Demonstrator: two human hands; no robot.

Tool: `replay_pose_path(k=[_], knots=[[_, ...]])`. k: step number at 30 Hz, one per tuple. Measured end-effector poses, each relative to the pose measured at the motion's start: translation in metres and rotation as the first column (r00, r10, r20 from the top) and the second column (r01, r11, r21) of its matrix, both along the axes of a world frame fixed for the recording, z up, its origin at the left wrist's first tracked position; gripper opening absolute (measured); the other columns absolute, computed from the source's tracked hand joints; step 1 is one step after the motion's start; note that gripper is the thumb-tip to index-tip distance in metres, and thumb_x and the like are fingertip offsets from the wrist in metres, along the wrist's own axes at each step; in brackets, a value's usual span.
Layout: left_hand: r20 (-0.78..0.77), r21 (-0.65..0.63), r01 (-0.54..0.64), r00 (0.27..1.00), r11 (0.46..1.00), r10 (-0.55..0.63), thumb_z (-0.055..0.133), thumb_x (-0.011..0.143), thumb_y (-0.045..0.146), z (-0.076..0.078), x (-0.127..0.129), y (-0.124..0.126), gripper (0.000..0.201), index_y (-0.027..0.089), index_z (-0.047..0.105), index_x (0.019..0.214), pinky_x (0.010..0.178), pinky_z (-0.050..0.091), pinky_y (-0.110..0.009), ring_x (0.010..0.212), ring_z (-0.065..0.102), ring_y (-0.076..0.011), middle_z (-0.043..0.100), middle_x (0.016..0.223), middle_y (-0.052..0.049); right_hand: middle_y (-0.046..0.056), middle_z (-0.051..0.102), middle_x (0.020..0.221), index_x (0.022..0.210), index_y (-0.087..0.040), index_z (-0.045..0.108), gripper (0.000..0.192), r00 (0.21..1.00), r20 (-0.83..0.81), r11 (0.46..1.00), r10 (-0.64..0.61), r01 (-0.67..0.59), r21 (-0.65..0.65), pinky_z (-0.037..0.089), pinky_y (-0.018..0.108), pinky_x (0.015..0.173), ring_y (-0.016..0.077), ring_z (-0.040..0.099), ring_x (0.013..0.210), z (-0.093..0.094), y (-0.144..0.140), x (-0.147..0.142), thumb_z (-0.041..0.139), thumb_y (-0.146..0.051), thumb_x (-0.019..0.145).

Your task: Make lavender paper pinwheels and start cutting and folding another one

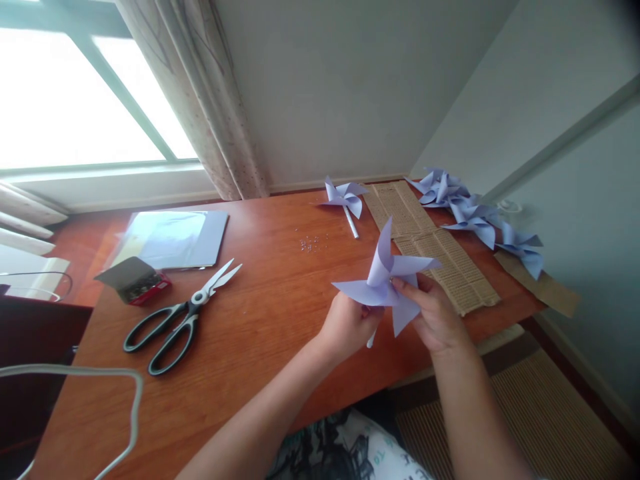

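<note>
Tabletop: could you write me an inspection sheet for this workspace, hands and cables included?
Surface: brown tabletop, tiny specks scattered on it.
Job's things: held pinwheel; second pinwheel with white stick, near the far edge; pinwheel group at right.
Clutter: scissors, blades apart; small box, lid raised; flat stack; corrugated cardboard.
Hands: left hand grips below the held pinwheel's blades; right hand pinches near its centre.
Cables: pale cable at near left.
Surroundings: window, curtain, wall.

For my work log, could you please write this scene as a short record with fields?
left hand: holds a paper pinwheel, white stick showing below
right hand: touches it near the centre
other pinwheels: one left of the long cardboard, several to its right
scissors: on the table, blades apart
red box: lid open, beside the scissors
</note>
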State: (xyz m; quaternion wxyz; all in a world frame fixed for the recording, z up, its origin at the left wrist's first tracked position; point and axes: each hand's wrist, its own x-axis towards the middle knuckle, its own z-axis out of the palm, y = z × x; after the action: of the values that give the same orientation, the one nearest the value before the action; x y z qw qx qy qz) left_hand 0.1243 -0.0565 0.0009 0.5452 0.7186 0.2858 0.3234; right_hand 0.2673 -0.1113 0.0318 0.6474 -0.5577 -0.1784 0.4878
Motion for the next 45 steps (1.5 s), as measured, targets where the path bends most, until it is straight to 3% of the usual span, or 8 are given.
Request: replay_pose_path(k=[11,14,18,21,29,37,41,45], knots=[[-0.095,0.057,-0.183,0.978,0.981,0.188,0.058,0.094,0.029,0.016,-0.066,0.033,0.014,0.018,0.067,0.097,0.072,0.052,-0.025,0.079,0.066,-0.0166,0.071,0.087,-0.004,-0.008,0.082,0.095,0.092,-0.031,0.080,0.033,0.970,-0.197,0.984,-0.141,0.159,0.080,0.054,0.028,0.094,0.0159,0.072,0.095,-0.012,-0.006,0.011,0.092,-0.025,0.062],[-0.308,0.441,-0.321,0.823,0.838,0.477,0.058,0.095,0.031,0.030,-0.126,0.055,0.018,0.022,0.071,0.103,0.073,0.048,-0.026,0.081,0.064,-0.0154,0.071,0.099,-0.002,-0.009,0.082,0.096,0.093,-0.031,0.080,0.033,0.961,-0.227,0.984,-0.156,0.171,0.047,0.056,0.026,0.093,0.0150,0.072,0.097,-0.013,-0.012,0.019,0.092,-0.025,0.062],[-0.471,0.714,-0.321,0.437,0.622,0.766,0.053,0.098,0.042,0.041,-0.204,0.077,0.028,0.027,0.074,0.105,0.070,0.041,-0.026,0.081,0.063,-0.0177,0.070,0.101,0.000,-0.008,0.082,0.095,0.093,-0.030,0.080,0.031,0.966,-0.193,0.983,-0.170,0.179,0.034,0.055,0.022,0.090,0.0132,0.072,0.096,-0.017,-0.023,0.027,0.092,-0.027,0.064],[-0.572,0.729,-0.256,0.282,0.635,0.770,0.046,0.099,0.043,0.041,-0.238,0.084,0.032,0.029,0.073,0.106,0.069,0.037,-0.025,0.082,0.063,-0.0189,0.072,0.106,0.001,-0.008,0.082,0.095,0.093,-0.031,0.080,0.029,0.971,-0.162,0.982,-0.177,0.184,0.032,0.054,0.023,0.091,0.0135,0.072,0.095,-0.021,-0.030,0.031,0.091,-0.028,0.066],[-0.664,0.696,-0.153,0.234,0.702,0.710,0.041,0.101,0.049,0.037,-0.236,0.090,0.040,0.029,0.072,0.117,0.066,0.040,-0.028,0.084,0.068,-0.0229,0.073,0.116,-0.003,-0.005,0.082,0.097,0.092,-0.031,0.081,0.028,0.976,-0.098,0.979,-0.195,0.199,0.031,0.052,0.031,0.095,0.0182,0.072,0.096,-0.023,-0.041,0.035,0.092,-0.031,0.066],[-0.429,0.826,-0.086,0.545,0.556,0.721,0.050,0.098,0.039,0.029,-0.187,0.079,0.023,0.032,0.070,0.106,0.078,0.052,-0.035,0.096,0.070,-0.0248,0.073,0.114,0.003,-0.003,0.082,0.094,0.090,-0.030,0.080,0.029,0.979,-0.066,0.981,-0.191,0.193,0.027,0.055,0.025,0.088,0.0157,0.072,0.094,-0.021,-0.062,0.053,0.093,-0.031,0.065],[-0.445,0.738,0.058,0.791,0.672,0.421,0.054,0.096,0.028,0.023,-0.130,0.065,0.021,0.027,0.069,0.110,0.084,0.054,-0.034,0.094,0.071,-0.0227,0.074,0.110,-0.003,-0.002,0.080,0.097,0.092,-0.029,0.078,0.032,0.935,0.031,0.936,-0.352,0.352,0.017,0.057,0.027,0.091,0.0173,0.072,0.097,-0.022,-0.087,0.093,0.092,-0.028,0.063],[-0.450,0.591,0.185,0.884,0.785,0.130,0.051,0.097,0.022,0.016,-0.064,0.049,0.022,0.023,0.070,0.109,0.088,0.054,-0.032,0.099,0.071,-0.0214,0.075,0.110,-0.006,-0.002,0.077,0.107,0.093,-0.027,0.077,0.031,0.798,0.079,0.801,-0.598,0.596,0.049,0.058,0.023,0.089,0.0150,0.070,0.103,-0.025,-0.125,0.154,0.086,-0.020,0.064]])
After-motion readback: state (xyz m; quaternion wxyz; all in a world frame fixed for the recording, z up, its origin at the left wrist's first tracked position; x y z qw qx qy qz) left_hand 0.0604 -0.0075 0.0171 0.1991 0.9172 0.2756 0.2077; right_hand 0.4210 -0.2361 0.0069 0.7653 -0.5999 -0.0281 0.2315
